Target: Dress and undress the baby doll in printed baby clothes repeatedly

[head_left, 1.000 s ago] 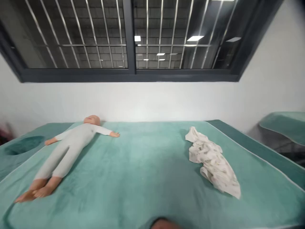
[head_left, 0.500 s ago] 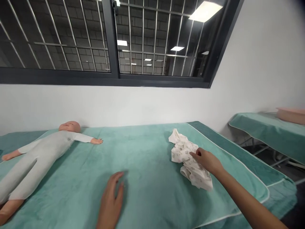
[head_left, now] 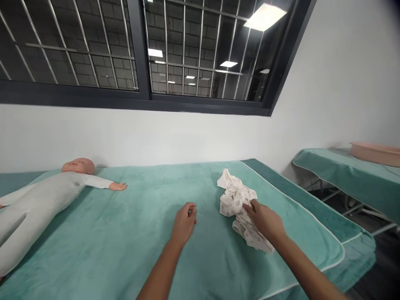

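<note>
A crumpled white baby garment [head_left: 236, 198] with a small brown print lies on the green bedspread. My right hand [head_left: 265, 221] is on its right side, thumb and fingers pinched on the fabric. To the left of the garment, my left hand [head_left: 184, 223] hovers over the bedspread, empty, its fingers loosely bent and a little apart. A baby doll [head_left: 46, 200] in a pale grey-white suit lies on its back at the left, one arm stretched toward the middle; its feet are out of view.
The green bedspread [head_left: 150, 183] has white piping and covers the surface up to the white wall. Above is a dark-framed window [head_left: 150, 96] with metal bars. At the far right stands another green-covered table [head_left: 337, 175] with a pink basin [head_left: 375, 153] on it.
My left hand has moved forward and right, closer to the garment, with its fingers more bent. My right hand stays at the garment. The view has shifted slightly to the right.
</note>
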Motion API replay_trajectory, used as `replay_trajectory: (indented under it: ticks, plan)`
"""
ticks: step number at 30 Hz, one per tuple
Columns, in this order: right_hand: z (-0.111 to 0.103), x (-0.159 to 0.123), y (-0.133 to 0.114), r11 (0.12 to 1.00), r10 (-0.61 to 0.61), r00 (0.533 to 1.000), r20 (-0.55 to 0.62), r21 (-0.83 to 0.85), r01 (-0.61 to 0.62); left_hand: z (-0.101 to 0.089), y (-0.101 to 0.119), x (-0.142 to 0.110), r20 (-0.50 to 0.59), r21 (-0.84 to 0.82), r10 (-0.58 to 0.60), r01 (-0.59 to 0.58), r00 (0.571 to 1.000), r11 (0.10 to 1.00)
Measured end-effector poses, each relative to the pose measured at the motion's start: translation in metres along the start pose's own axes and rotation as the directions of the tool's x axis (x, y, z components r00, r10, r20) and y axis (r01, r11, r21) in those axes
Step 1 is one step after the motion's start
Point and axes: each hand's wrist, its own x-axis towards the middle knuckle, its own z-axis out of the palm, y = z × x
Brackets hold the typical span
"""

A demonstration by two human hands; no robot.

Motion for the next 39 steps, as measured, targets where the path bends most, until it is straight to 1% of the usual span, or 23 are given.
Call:
replay_trajectory:
  ticks: [3,5,7,8,9,10,11,12,13,15,16,17,19,21,25,27,29,32,34,36,37,38,39]
  plan:
    - [0.003,-0.011,-0.027,0.952,-0.130,0.975,-0.181,0.252,0.174,-0.002,-0.003,0.000,0.014,-0.046,0.048,-0.047,0.999,0.998]
    - [0.005,-0.024,-0.059,0.839,-0.228,0.937,-0.266,0.434,0.328,-0.005,-0.004,-0.001,0.086,-0.181,0.037,-0.021,0.996,0.983]
    - [0.005,-0.041,-0.095,0.709,-0.363,0.898,-0.247,0.553,0.438,-0.010,-0.005,-0.003,0.170,-0.366,0.027,0.038,0.985,0.930]
    - [0.004,-0.051,-0.112,0.624,-0.480,0.848,-0.224,0.592,0.510,-0.013,-0.006,-0.004,0.187,-0.459,0.031,0.059,0.982,0.886]
    - [0.002,-0.059,-0.127,0.529,-0.620,0.762,-0.187,0.617,0.582,-0.016,-0.006,-0.006,0.182,-0.554,0.027,0.080,0.983,0.829]
    - [0.001,-0.065,-0.138,0.452,-0.722,0.677,-0.142,0.644,0.618,-0.020,-0.007,-0.007,0.184,-0.647,0.009,0.114,0.983,0.754]
    - [-0.001,-0.068,-0.146,0.398,-0.780,0.617,-0.102,0.680,0.615,-0.024,-0.006,-0.009,0.206,-0.730,-0.019,0.167,0.978,0.663]
    - [-0.002,-0.068,-0.149,0.380,-0.796,0.602,-0.068,0.718,0.583,-0.028,-0.006,-0.011,0.250,-0.792,-0.052,0.236,0.967,0.563]
    - [-0.001,-0.064,-0.148,0.397,-0.769,0.638,-0.047,0.747,0.533,-0.031,-0.005,-0.012,0.311,-0.826,-0.081,0.312,0.947,0.469]
    - [0.006,-0.046,-0.134,0.494,-0.615,0.787,-0.050,0.753,0.434,-0.037,-0.003,-0.015,0.388,-0.847,-0.124,0.406,0.913,0.342]
    - [0.011,-0.035,-0.122,0.561,-0.512,0.855,-0.079,0.723,0.403,-0.039,-0.003,-0.015,0.369,-0.860,-0.142,0.395,0.919,0.324]
    - [0.018,-0.023,-0.109,0.637,-0.416,0.902,-0.118,0.670,0.381,-0.040,-0.002,-0.015,0.312,-0.879,-0.158,0.348,0.937,0.327]
    - [0.031,-0.002,-0.081,0.760,-0.260,0.946,-0.192,0.564,0.323,-0.040,-0.001,-0.014,0.173,-0.911,-0.157,0.218,0.972,0.351]
    - [0.041,0.011,-0.058,0.814,-0.242,0.949,-0.204,0.489,0.313,-0.039,-0.001,-0.013,0.079,-0.924,-0.138,0.125,0.987,0.361]
    - [0.044,0.026,-0.029,0.893,-0.309,0.907,-0.286,0.241,0.380,-0.038,-0.003,-0.011,-0.031,-0.934,-0.155,0.027,0.987,0.356]
    - [0.041,0.036,-0.017,0.951,-0.238,0.917,-0.319,0.113,0.287,-0.038,-0.004,-0.010,-0.113,-0.932,-0.188,-0.039,0.976,0.359]
    - [0.040,0.046,-0.002,0.985,-0.131,0.953,-0.273,0.072,0.156,-0.038,-0.004,-0.010,-0.183,-0.925,-0.224,-0.090,0.957,0.369]
    - [0.039,0.060,0.022,0.986,-0.041,0.986,-0.163,0.155,0.067,-0.038,-0.003,-0.010,-0.235,-0.913,-0.246,-0.126,0.940,0.388]
    - [0.034,0.064,0.033,0.977,-0.029,0.989,-0.145,0.206,0.059,-0.039,-0.002,-0.010,-0.241,-0.910,-0.237,-0.134,0.941,0.392]
    - [0.022,0.063,0.038,0.958,-0.033,0.985,-0.170,0.276,0.080,-0.040,-0.001,-0.009,-0.243,-0.911,-0.235,-0.138,0.941,0.389]
    - [0.014,0.060,0.038,0.924,-0.043,0.981,-0.188,0.366,0.111,-0.040,0.000,-0.009,-0.244,-0.912,-0.243,-0.136,0.939,0.387]
    - [0.005,0.055,0.036,0.859,-0.060,0.977,-0.203,0.488,0.154,-0.040,0.000,-0.009,-0.244,-0.913,-0.255,-0.134,0.936,0.385]
    - [-0.005,0.049,0.032,0.755,-0.080,0.974,-0.213,0.624,0.199,-0.041,0.000,-0.009,-0.243,-0.914,-0.262,-0.131,0.934,0.383]
